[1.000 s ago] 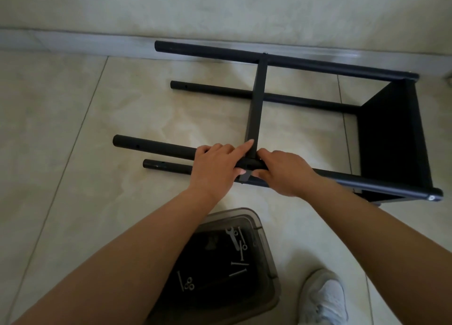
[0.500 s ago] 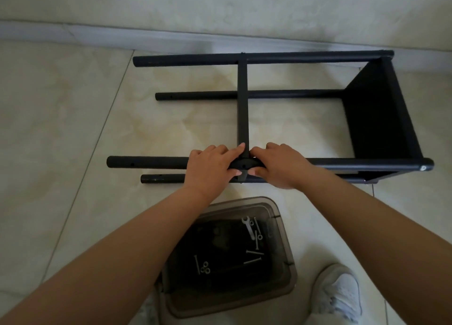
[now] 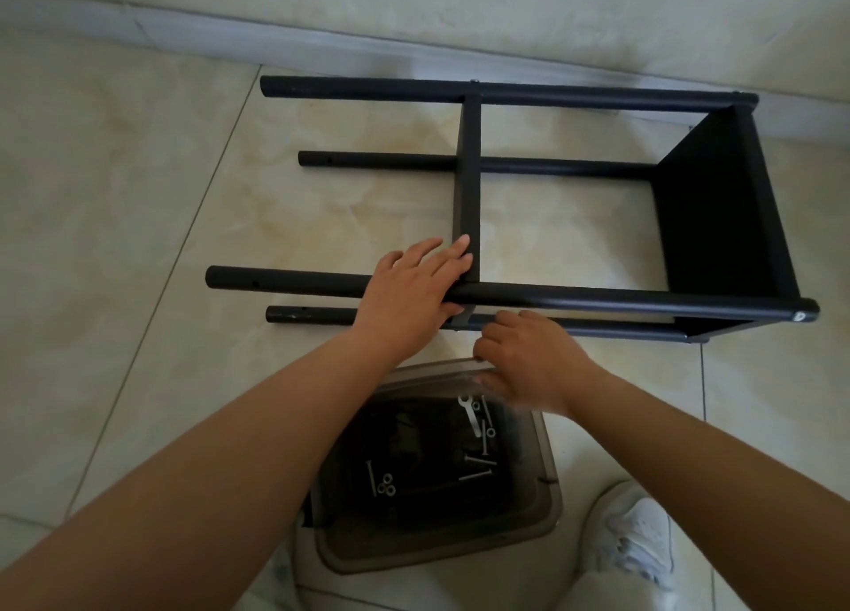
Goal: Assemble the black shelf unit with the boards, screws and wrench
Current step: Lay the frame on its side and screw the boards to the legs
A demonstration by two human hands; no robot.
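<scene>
No text, label, brand or number can be read anywhere in the frame. The one mark that comes close is a small pale spot on the round end cap (image 3: 800, 316) of the near black tube, at the right edge of the frame; it is too small and blurred to tell whether it is a sign or only a screw hole. The grey bin (image 3: 545, 472) at the lower middle bears no lettering that can be made out.

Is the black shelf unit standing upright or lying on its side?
Lying on its side: the shelf unit has its poles running flat along the floor.
</scene>
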